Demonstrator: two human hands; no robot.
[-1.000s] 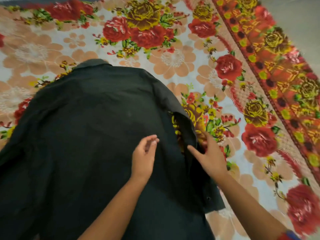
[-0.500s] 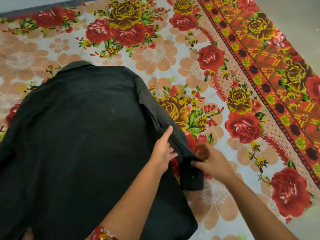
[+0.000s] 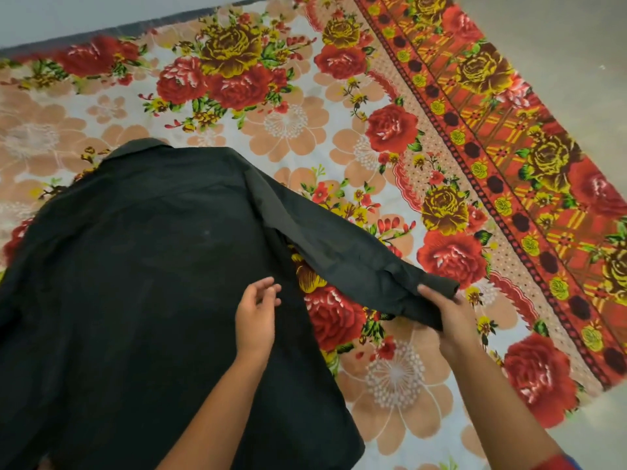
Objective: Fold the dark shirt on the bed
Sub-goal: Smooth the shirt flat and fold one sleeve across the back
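The dark shirt [image 3: 146, 273] lies flat, back side up, on the flowered bedsheet [image 3: 305, 123], its collar at the far end. Its right sleeve [image 3: 339, 245] stretches out diagonally to the right, away from the body. My right hand [image 3: 448, 313] grips the cuff end of that sleeve and holds it slightly off the sheet. My left hand [image 3: 256, 310] hovers over the shirt's right edge with fingers loosely apart, holding nothing. The shirt's left side runs out of view at the frame's left edge.
The sheet's red and orange border [image 3: 509, 157] runs diagonally along the right. Beyond it lies bare grey floor [image 3: 559, 35], also showing at the lower right corner. A grey strip edges the sheet at the top left.
My right hand has pulled the sleeve out to the right, straightening it away from the body. My left hand has let go of the sleeve and drawn back over the shirt's edge.
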